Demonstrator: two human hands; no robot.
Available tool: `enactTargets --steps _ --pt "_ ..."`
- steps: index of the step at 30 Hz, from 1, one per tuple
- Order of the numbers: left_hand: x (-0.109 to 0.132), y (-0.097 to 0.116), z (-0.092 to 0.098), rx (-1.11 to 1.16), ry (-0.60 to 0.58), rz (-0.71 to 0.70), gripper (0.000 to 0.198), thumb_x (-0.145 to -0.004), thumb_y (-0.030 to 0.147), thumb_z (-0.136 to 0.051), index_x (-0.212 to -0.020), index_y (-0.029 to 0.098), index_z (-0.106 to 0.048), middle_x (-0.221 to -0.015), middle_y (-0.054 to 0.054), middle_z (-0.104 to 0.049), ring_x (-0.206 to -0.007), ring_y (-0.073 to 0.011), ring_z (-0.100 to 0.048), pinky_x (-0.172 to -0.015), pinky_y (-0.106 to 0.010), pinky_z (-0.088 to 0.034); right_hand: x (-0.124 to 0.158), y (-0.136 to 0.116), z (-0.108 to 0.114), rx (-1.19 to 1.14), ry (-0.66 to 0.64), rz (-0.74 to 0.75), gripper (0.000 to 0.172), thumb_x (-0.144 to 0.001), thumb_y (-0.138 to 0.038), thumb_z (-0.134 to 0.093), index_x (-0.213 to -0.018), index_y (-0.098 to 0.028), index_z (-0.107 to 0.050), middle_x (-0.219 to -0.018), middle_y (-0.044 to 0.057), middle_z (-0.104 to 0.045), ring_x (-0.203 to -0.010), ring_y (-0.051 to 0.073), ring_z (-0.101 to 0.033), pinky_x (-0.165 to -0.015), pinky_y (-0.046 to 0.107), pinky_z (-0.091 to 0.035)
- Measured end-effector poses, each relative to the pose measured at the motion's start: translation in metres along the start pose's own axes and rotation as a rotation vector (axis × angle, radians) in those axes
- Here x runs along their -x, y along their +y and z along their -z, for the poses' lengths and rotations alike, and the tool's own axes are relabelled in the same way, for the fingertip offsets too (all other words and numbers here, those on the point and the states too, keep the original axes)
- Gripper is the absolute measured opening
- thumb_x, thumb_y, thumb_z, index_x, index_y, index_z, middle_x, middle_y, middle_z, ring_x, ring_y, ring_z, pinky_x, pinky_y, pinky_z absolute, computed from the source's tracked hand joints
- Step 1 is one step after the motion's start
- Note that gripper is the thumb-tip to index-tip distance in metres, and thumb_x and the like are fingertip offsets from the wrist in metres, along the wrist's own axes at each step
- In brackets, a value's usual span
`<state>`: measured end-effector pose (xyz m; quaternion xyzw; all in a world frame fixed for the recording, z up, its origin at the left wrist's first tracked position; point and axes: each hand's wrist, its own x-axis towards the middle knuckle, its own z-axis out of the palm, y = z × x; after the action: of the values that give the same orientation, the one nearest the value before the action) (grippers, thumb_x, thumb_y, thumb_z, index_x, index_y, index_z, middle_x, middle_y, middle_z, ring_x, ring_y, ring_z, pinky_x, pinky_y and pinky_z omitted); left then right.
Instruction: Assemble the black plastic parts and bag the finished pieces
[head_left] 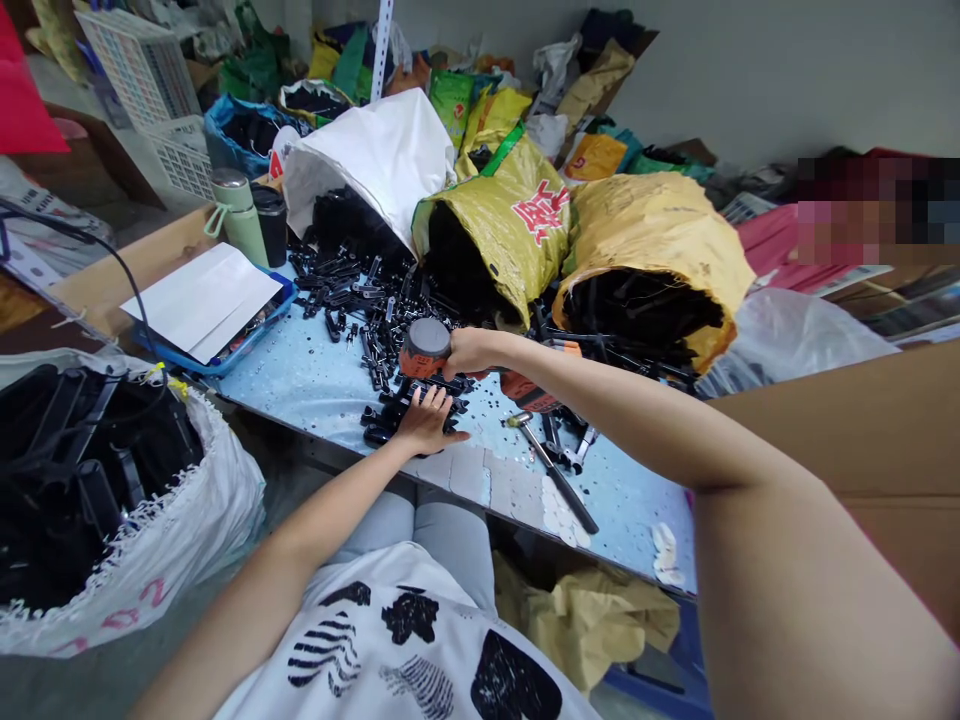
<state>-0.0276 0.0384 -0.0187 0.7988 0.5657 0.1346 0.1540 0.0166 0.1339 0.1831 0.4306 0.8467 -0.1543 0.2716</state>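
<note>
My right hand (474,352) is wrapped round an orange and grey power tool (425,350), held just above the blue worktop (315,388). Beneath and in front of it, my left hand (429,420) lies with fingers spread on a row of black plastic parts (379,433) near the front edge. A heap of small black parts (375,300) spreads behind both hands. Right of them, a second orange tool (529,392) is partly hidden by my right forearm. A hammer (555,470) with a black handle lies near the front edge.
White (375,150), green-yellow (517,230) and orange (660,225) sacks of black parts lie open at the back. Left are a blue tray (225,365) with papers, a green flask (238,215) and a large white sack (202,520). A cardboard box (862,430) stands right.
</note>
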Motion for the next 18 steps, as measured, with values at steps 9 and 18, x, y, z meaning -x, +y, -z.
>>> enactTargets --steps 9,18 --pt "0.005 -0.001 -0.007 -0.014 0.091 0.008 0.085 -0.083 0.074 -0.020 -0.139 0.013 -0.037 -0.148 -0.013 -0.031 -0.136 -0.0304 -0.025 -0.112 -0.049 -0.013 0.006 -0.031 -0.014 0.011 -0.126 0.096 0.015 -0.060 -0.024 -0.058 -0.068 -0.013 -0.065 -0.054 0.002 -0.058 -0.049 0.012 -0.051 -0.044 0.022 -0.036" --pt "0.004 0.001 0.000 0.052 0.009 0.050 0.082 -0.083 0.073 -0.022 -0.141 0.017 -0.032 -0.147 -0.012 -0.032 -0.135 -0.0308 -0.027 -0.107 -0.044 -0.026 0.041 -0.061 -0.009 0.141 -0.015 0.135 0.023 -0.059 -0.029 -0.065 -0.076 -0.014 -0.069 -0.065 0.005 -0.063 -0.058 0.016 -0.057 -0.051 0.024 -0.038"
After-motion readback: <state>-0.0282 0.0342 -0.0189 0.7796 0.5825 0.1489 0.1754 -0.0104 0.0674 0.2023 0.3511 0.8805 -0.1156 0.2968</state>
